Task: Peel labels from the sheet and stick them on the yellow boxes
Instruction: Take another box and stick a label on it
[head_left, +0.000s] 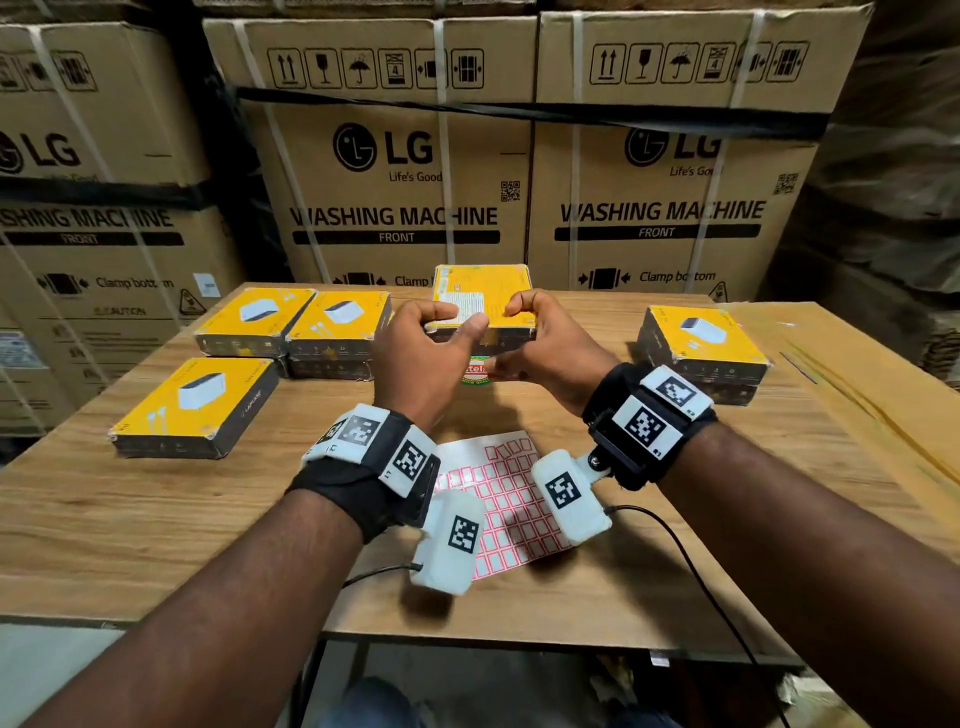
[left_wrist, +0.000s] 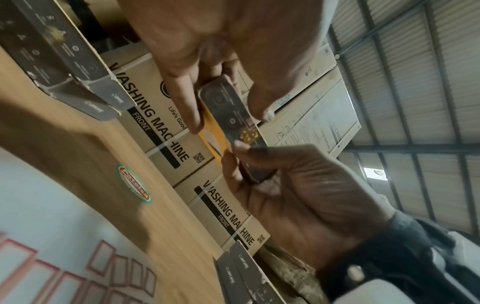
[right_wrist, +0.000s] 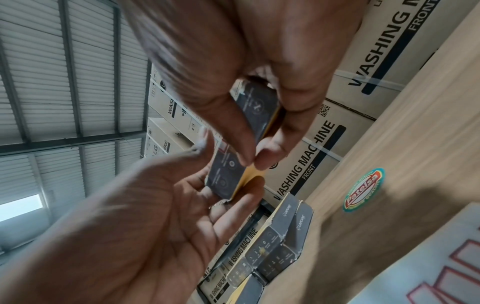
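Note:
Both hands hold one yellow box (head_left: 498, 291) up off the table, its back face with a white printed panel toward me. My left hand (head_left: 460, 318) grips its left near edge, thumb lying on the white panel. My right hand (head_left: 519, 332) grips the right near edge, fingers curled over the top and thumb underneath. The wrist views show the box's dark side (left_wrist: 228, 111) (right_wrist: 249, 127) pinched between fingers and thumbs. The label sheet (head_left: 506, 499), red-bordered white labels, lies flat on the table under my wrists. I see no peeled label on any finger.
Two yellow boxes (head_left: 254, 317) (head_left: 337, 322) lie side by side at the back left, and another yellow box (head_left: 192, 405) sits nearer. A stack of yellow boxes (head_left: 701, 345) stands at right. A round sticker (head_left: 475, 371) is on the wooden table (head_left: 156, 499). Large cartons (head_left: 395, 171) wall the back.

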